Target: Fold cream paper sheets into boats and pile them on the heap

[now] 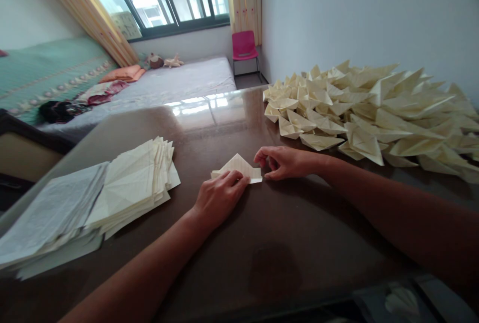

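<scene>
A partly folded sheet of cream paper [238, 164] lies on the brown table, with a triangular peak pointing away from me and a flat strip along its near edge. My left hand [220, 190] rests on the strip, its fingers pressing the paper against the tabletop. Just right of the paper, my right hand [279, 161] hovers with curled fingers and a gap between thumb and forefinger; nothing shows in it. Its fingertips are close to the paper's right end, and I cannot tell whether they touch.
To the right stands a large heap of folded paper boats [337, 108] against the wall. A stack of creased cream sheets [129, 183] and a stack of greyish printed sheets [56, 208] lie at left. Beyond the table [224, 263] are a bed [187, 81] and a pink chair [244, 46].
</scene>
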{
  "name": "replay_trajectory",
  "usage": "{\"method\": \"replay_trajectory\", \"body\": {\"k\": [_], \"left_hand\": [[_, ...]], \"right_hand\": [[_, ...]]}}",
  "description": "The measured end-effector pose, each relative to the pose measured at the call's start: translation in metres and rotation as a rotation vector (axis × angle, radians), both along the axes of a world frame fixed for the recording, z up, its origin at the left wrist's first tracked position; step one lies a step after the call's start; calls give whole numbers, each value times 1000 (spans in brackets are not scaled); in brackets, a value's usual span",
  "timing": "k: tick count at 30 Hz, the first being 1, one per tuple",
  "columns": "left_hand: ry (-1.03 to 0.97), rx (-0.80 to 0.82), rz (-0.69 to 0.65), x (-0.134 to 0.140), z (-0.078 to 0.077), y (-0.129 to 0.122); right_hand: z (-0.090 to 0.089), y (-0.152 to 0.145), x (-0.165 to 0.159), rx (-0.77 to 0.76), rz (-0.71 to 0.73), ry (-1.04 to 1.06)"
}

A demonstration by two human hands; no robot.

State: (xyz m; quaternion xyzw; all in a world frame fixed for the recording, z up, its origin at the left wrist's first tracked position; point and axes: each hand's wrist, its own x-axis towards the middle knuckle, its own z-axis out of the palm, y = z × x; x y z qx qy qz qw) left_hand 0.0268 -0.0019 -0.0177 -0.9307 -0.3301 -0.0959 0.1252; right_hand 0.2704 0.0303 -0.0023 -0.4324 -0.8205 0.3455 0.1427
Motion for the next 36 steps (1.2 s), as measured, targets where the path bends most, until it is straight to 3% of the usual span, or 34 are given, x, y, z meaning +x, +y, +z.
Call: {"method": "replay_trajectory", "body": {"k": [5, 13, 20, 26, 31, 36], "left_hand": [[18, 141, -43, -1, 2, -4], [68, 259, -112, 5, 14, -18], [68, 240, -183, 7, 9, -20], [-13, 92, -73, 7, 8, -14], [-55, -8, 6, 9, 10, -12], [-60, -70, 34, 9, 9, -11]], "right_hand": [[-1, 0, -6, 159, -130, -55], [5, -9, -14, 145, -59, -118], [8, -8, -12, 10, -27, -106], [6, -12, -16, 60, -49, -75], [5, -11, -12, 236, 105, -71], [13, -8, -1, 255, 286, -115]]}}
